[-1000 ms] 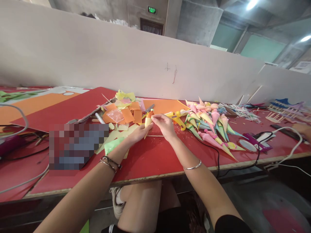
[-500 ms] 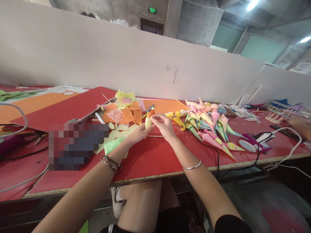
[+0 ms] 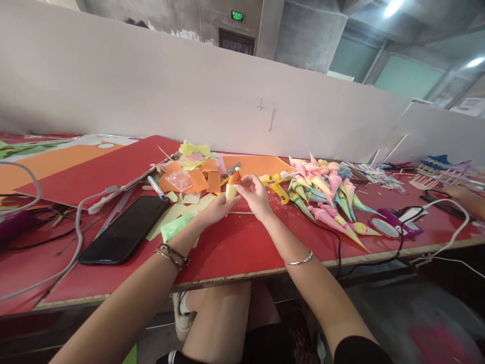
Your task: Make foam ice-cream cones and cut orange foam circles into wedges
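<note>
My left hand [image 3: 220,208] is closed round the pale yellow lower part of a small paper-and-foam cone figure [image 3: 231,191]. The figure stands upright, with an orange upper part and a small pale bead on top. My right hand [image 3: 256,196] holds it from the right, thumb against the yellow body and fingers by the orange part; the fingertips are partly hidden. Just beyond my right hand lies a yellow glue gun [image 3: 278,188]. Left of my hands are orange paper pieces [image 3: 198,180] and a green plastic piece [image 3: 176,227].
A pile of pastel cone figures [image 3: 329,189] covers the right side of the red table [image 3: 235,253]. A black phone [image 3: 125,232] and marker [image 3: 155,186] lie left. Cables and a purple device [image 3: 403,222] are at right, near another person's hand [image 3: 468,199]. A white partition [image 3: 227,106] stands behind.
My right fingers have shifted from a fingertip pinch at the figure's side to a hold nearer its orange part. The figure has barely moved. The other person's hand at far right has moved slightly.
</note>
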The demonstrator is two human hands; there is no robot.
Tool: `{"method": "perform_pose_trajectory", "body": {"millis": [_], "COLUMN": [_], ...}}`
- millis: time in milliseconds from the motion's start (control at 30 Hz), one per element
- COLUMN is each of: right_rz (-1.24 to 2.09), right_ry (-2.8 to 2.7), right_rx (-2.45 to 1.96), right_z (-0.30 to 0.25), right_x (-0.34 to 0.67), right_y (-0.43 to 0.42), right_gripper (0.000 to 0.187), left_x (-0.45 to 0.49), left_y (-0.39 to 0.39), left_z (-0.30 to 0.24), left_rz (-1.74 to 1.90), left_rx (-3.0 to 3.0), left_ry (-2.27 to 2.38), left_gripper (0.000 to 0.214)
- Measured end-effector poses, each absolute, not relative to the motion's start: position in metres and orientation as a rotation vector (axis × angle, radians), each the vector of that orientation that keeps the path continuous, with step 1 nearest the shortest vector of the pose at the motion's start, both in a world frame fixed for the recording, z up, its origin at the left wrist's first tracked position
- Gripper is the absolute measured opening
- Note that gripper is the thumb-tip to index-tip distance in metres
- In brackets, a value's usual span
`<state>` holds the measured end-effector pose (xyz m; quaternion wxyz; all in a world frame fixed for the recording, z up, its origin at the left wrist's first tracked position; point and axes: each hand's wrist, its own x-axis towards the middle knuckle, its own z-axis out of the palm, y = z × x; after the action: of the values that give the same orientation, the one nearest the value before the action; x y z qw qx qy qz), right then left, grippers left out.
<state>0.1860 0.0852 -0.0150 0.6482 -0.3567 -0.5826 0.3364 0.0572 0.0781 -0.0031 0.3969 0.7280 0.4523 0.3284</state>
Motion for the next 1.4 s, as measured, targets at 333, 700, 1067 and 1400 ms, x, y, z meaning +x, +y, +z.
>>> {"method": "perform_pose_trajectory", "body": {"millis": [333, 700, 1067, 1400], "right_rz": [1.036, 0.991, 1.028, 1.030], "right_ry": [-1.378, -1.375, -1.401, -1.385], "right_rx": [-0.714, -0.738, -0.698, -0.745], "right_z": [-0.0133, -0.0133, -0.0107, -0.0119], "right_x": [0.1858, 0.1864, 0.1847, 0.1860], "right_y": [0.0857, 0.0844, 0.0827, 0.0835], "right_gripper": [0.038, 0.032, 0.032, 0.035], "left_x": [0.0551, 0.0573, 0.0561, 0.0575], "left_y": [0.0793, 0.0769, 0.0790, 0.0769], "left_z": [-0.0052, -0.0028, -0.0057, -0.0032], "left_rz": [0.856, 0.853, 0.841, 0.841], "left_rx": [1.903, 1.880, 1.884, 1.894], "left_ry": [1.036, 1.023, 1.107, 1.083], "left_gripper": [0.031, 0.026, 0.042, 0.044]}}
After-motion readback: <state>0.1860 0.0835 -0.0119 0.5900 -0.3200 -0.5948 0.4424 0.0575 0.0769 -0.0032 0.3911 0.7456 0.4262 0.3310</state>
